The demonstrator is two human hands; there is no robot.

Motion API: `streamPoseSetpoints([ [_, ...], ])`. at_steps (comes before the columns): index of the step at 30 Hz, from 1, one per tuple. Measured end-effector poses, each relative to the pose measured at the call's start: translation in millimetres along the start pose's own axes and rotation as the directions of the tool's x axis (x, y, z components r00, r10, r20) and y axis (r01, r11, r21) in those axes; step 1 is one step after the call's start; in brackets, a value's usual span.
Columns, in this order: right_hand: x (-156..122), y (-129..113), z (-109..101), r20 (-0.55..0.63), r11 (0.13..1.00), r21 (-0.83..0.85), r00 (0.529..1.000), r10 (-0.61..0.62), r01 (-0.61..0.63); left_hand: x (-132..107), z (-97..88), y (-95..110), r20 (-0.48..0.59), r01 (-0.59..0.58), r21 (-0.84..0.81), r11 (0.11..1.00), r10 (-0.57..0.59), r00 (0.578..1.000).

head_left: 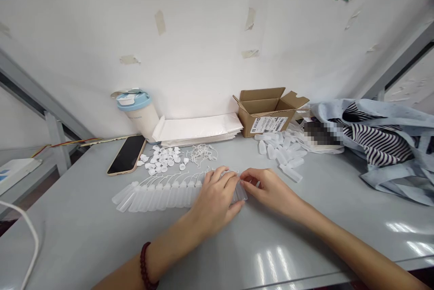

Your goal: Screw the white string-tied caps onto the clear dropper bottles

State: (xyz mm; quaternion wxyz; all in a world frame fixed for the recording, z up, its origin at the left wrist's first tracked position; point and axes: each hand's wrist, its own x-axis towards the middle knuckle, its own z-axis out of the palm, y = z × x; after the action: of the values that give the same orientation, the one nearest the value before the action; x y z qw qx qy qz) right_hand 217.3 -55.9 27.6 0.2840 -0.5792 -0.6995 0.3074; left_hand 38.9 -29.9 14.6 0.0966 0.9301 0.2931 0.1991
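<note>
A long row of small translucent plastic bottles (159, 195) lies side by side on the grey table (305, 236). My left hand (215, 199) rests on the right end of that row, fingers curled over the bottles. My right hand (267, 188) is right beside it, with fingertips pinched at the last bottle (241, 190) in the row. Small white caps (162, 158) and thin white tethers (202, 152) are scattered just beyond the row. A loose heap of more bottles (283, 152) lies further right.
A phone (127, 154) lies at the left, a lidded cup (139, 111) behind it. A stack of white padded envelopes (200, 129) and an open cardboard box (267, 109) stand against the wall. Pale blue and striped cloth (383, 141) covers the right side.
</note>
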Motion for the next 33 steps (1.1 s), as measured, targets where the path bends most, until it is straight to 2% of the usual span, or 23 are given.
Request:
streamPoseSetpoints([
  [8, 0.2, -2.1, -4.5, 0.027, 0.997, -0.075, 0.999, -0.02, 0.022, -1.1, 1.2, -1.6, 0.019, -0.021, 0.015, 1.0, 0.02, 1.0],
  [13, 1.1, -0.1, -17.4, 0.044, 0.99, -0.14, 0.999, 0.007, -0.001, -0.4, -0.4, -1.2, 0.063, 0.004, 0.023, 1.0, -0.006, 0.998],
  [19, 1.4, 10.6, -45.1, -0.039, 0.979, -0.199, 0.998, 0.041, -0.048, 1.0, -1.9, -0.3, 0.086, 0.006, 0.04, 0.999, -0.009, 0.996],
  [25, 1.4, 9.2, -61.7, -0.102, 0.958, -0.264, 0.991, 0.09, -0.114, 2.4, -0.2, -1.0, 0.109, -0.027, 0.056, 0.998, 0.02, 0.994],
  [28, -0.8, 13.9, -69.5, -0.11, 0.913, -0.37, 0.984, 0.139, -0.17, 2.4, 0.7, -1.6, 0.109, -0.006, 0.071, 0.997, -0.002, 0.994],
  [33, -3.4, 34.1, -84.3, -0.066, 0.767, -0.592, 0.964, 0.259, -0.247, 2.5, 2.0, -1.6, 0.099, 0.017, 0.084, 0.996, -0.026, 0.995],
])
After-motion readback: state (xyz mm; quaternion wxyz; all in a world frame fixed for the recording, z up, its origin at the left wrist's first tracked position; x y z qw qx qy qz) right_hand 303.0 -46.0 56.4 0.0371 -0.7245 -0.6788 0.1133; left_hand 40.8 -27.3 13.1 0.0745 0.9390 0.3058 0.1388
